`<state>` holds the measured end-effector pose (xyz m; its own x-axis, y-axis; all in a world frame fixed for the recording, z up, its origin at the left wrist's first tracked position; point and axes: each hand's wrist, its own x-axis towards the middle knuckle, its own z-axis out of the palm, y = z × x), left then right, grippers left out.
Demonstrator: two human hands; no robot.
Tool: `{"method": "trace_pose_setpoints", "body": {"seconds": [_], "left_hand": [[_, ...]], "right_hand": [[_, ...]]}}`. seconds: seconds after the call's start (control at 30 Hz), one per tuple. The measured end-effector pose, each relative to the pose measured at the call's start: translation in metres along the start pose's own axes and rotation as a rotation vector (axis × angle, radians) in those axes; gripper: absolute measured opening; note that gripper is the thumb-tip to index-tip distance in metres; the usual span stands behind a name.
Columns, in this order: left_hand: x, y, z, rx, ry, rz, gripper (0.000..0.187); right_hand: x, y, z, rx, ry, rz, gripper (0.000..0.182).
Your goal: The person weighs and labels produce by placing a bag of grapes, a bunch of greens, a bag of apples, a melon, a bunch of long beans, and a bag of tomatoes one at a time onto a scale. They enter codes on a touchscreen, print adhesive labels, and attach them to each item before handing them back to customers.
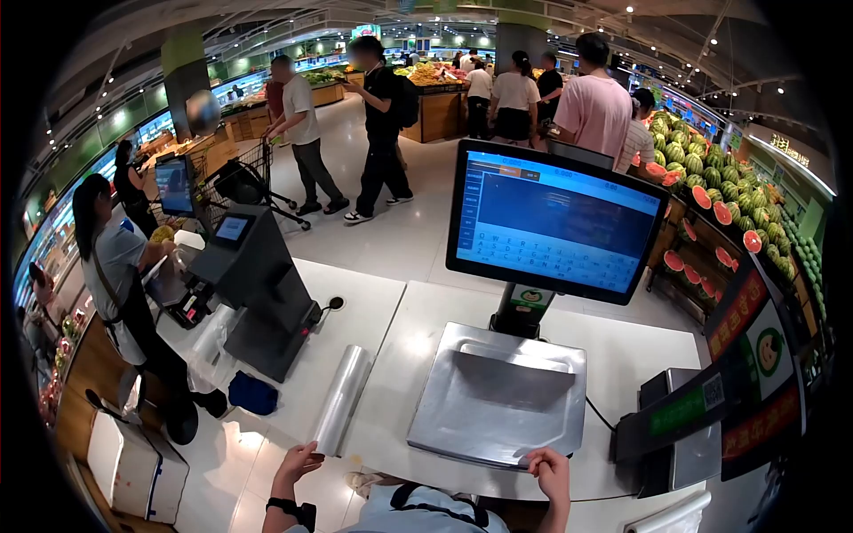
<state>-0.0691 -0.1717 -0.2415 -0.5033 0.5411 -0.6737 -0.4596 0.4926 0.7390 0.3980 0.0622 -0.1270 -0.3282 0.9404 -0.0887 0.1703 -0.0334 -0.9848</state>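
Observation:
My left hand (303, 462) is at the near end of a roll of clear plastic bags (345, 391), its fingers loosely stretched toward the roll; whether they touch it is hard to tell. The roll lies lengthwise on the white counter, left of a weighing scale with a square steel platform (502, 417). Nothing rests on that platform. At its front right corner is my right hand (550, 468), fingers curled in, with no object visible in them. Behind the platform stands the scale's lit touchscreen (558, 218), showing an on-screen keyboard.
A second dark scale (258, 293) stands left, near a blue item (253, 393). A co-worker in an apron (115, 275) works beyond it. Dark sign panels (737, 391) rise at right. Watermelons (729, 173) are piled behind. Several shoppers and a cart (244, 178) are across the counter.

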Motion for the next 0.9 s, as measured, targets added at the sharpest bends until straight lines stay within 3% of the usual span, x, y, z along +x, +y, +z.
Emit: {"method": "trace_pose_setpoints", "body": {"seconds": [0.23,0.3,0.33,0.4,0.57,0.63,0.77,0.9], "left_hand": [[0.012,-0.016,-0.009,-0.193,-0.066,-0.092,0.061],[0.005,-0.011,-0.005,-0.131,-0.017,-0.124,0.064],[-0.002,-0.008,-0.002,-0.072,0.002,-0.136,0.067],[-0.007,-0.009,0.000,0.056,0.050,-0.091,0.069],[-0.030,-0.036,-0.012,0.047,0.073,0.041,0.051],[-0.037,-0.049,-0.017,0.052,0.073,0.053,0.044],[-0.033,-0.090,-0.036,0.066,0.141,0.066,0.025],[-0.036,-0.064,-0.032,0.040,0.189,0.060,0.021]], "right_hand": [[0.004,0.039,-0.003,0.078,0.014,-0.076,0.030],[0.013,0.044,-0.001,0.047,-0.066,-0.056,0.030],[0.003,0.026,0.001,0.084,-0.116,0.005,0.012],[0.020,0.026,0.019,0.026,-0.192,-0.041,0.018],[0.047,-0.004,0.064,-0.031,-0.459,-0.072,0.021],[0.054,-0.009,0.087,0.044,-0.378,-0.100,0.029],[0.046,-0.017,0.092,0.032,-0.357,-0.139,0.030],[0.040,-0.006,0.075,0.052,-0.318,-0.092,0.033]]}}
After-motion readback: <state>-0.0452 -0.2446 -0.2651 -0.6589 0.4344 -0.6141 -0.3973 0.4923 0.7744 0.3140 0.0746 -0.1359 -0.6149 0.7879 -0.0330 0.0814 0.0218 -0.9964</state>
